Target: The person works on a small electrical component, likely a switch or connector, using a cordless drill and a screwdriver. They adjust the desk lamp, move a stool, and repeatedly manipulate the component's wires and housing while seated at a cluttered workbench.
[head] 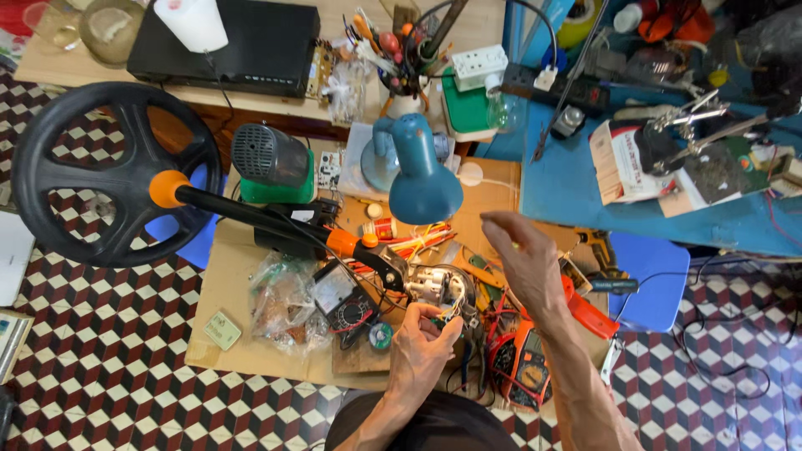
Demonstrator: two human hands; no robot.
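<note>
My left hand [420,347] pinches a small part with loose wires at the open end of a round grey device [439,288] in the middle of the cluttered low table [238,292]. Held above the table to the right, my right hand [520,263] has its fingers spread and holds nothing. A black pole with orange joints [251,213] runs from the device area up left to a big black round coil [113,171]. Under my right forearm lies an orange multimeter [526,367].
A teal desk lamp [418,171] leans over the table's back edge. An analog meter [338,296], plastic bags, red and yellow wires and a small fan [271,163] crowd the surface. A blue workbench [585,179] and a blue stool [652,271] stand at the right.
</note>
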